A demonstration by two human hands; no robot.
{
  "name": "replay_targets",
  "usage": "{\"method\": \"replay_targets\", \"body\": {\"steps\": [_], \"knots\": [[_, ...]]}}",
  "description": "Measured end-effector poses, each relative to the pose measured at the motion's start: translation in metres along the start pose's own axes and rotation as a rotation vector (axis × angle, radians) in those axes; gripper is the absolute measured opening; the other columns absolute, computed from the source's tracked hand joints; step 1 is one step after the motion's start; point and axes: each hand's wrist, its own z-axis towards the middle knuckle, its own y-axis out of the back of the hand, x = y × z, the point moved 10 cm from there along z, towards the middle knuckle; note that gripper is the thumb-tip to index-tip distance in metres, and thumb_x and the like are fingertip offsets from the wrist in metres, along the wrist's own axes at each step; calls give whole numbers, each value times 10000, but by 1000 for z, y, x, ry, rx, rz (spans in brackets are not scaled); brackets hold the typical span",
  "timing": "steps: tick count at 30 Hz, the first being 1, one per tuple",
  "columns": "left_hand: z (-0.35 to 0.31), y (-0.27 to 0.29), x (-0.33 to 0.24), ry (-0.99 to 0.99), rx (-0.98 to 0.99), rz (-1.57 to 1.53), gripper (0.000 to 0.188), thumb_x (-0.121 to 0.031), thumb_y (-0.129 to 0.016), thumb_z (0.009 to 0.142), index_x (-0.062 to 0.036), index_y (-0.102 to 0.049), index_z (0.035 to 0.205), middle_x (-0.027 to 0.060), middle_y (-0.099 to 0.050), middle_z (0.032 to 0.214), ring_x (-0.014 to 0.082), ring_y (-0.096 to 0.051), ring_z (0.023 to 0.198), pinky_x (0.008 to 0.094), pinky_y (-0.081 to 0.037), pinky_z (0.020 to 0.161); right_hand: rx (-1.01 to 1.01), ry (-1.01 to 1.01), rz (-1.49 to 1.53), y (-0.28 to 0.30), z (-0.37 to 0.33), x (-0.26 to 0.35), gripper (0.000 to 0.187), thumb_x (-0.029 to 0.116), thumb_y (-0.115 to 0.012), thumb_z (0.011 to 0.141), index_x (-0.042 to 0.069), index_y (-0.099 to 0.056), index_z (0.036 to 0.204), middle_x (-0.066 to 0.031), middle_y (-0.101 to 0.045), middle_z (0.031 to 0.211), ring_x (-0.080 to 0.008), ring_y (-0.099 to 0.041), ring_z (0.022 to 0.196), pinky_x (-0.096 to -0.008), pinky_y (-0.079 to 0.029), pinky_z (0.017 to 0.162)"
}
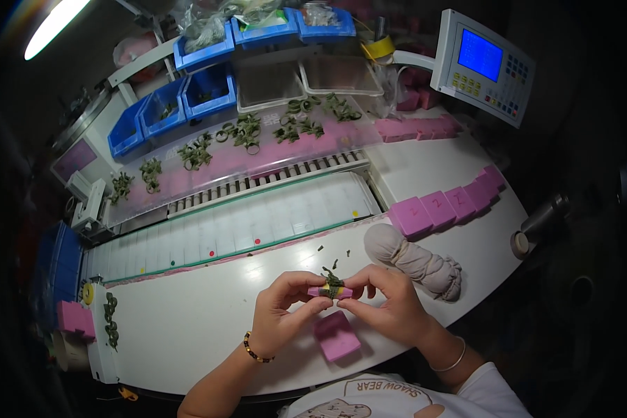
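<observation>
Both of my hands hold one small pink block (329, 291) between their fingertips, just above the white table (188, 327). A dark green leafy band is wrapped around the block's middle, with a bit of yellow showing. My left hand (280, 313) pinches the block's left end and wears a beaded bracelet. My right hand (390, 303) pinches the right end and wears a thin bangle. Below the hands a second pink block (337, 336) lies flat on the table.
A knotted beige cloth bundle (418, 261) lies to the right. A row of pink blocks (453, 202) curves along the right edge. Beyond are a white slatted conveyor (258, 223), a pink shelf with green rings (247, 132), blue bins (205, 94) and a control panel (484, 66).
</observation>
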Motion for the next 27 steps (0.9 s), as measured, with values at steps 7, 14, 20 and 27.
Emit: {"method": "replay_targets", "body": {"steps": [7,14,20,27], "knots": [[-8,-4,2,31,66,-144,287,44,-710,886,19,-570,1135,129,-677,1089,169,-688,966,303,-576,859,77,-510,991,-44,-20,-43,181,91,-706,934,27,-587,1055,-41,-677,873,-77,-640,802,-212,-484,681],[-9,1,11,106,46,-347,233,22,-646,937,-5,-507,1122,154,-678,1070,203,-696,938,336,-592,841,75,-659,1324,-65,-31,-58,134,169,-622,1001,56,-556,1031,-48,-663,857,-90,-629,741,-213,-498,643],[-3,-4,22,256,81,-735,241,-254,-556,1028,-45,-496,1131,141,-618,1063,234,-632,1014,381,-590,781,-44,-633,1308,-53,-26,-59,123,149,-627,995,58,-556,1039,-45,-652,905,-81,-621,774,-208,-499,630],[-10,-10,35,548,102,-402,505,-165,-647,972,-61,-453,1426,63,-602,1031,92,-614,803,253,-542,648,-70,-373,603,-23,-14,-39,155,36,-673,941,29,-591,1072,-52,-654,937,-53,-598,783,-201,-476,657]]}}
